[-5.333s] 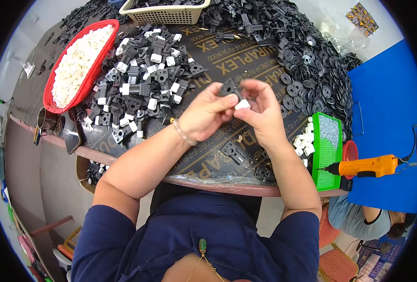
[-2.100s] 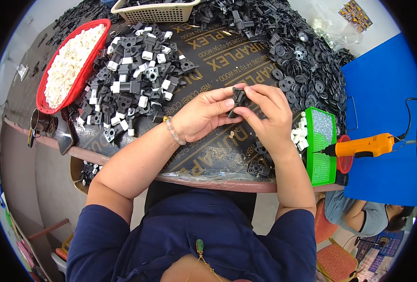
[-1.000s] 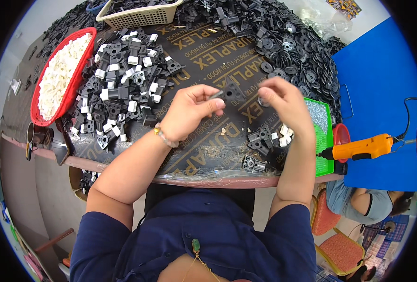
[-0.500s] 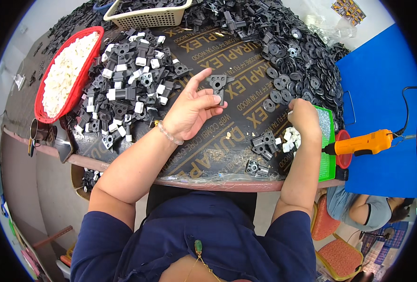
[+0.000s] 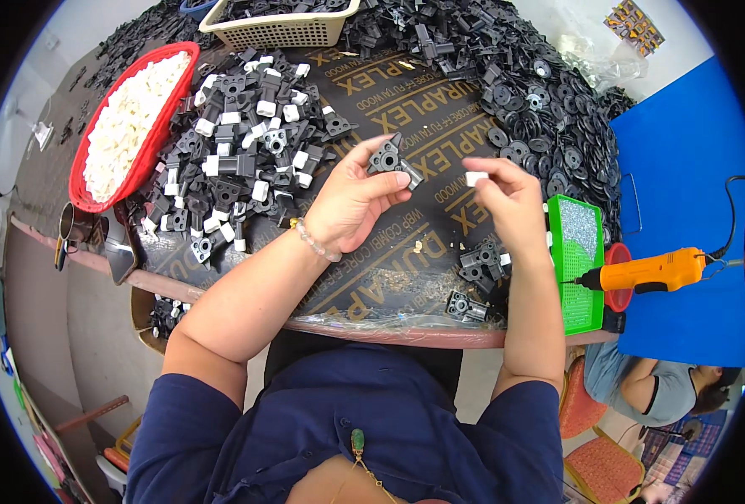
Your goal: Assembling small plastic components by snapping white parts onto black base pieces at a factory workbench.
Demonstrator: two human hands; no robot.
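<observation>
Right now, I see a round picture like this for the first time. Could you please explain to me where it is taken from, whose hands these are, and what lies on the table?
There is no machine arm here: these are a person's own bare hands. The camera sits on the person's head and looks down; its very wide lens bends straight edges. The picture's left is the person's left.

The left hand holds a black plastic part. The right hand pinches a small white piece, apart from that part.

On the dark table, at left, are a red basket of whitish pieces and a heap of black-and-white parts. At right are black discs, a green tray and an orange power tool with its thin tip towards the tray.
</observation>
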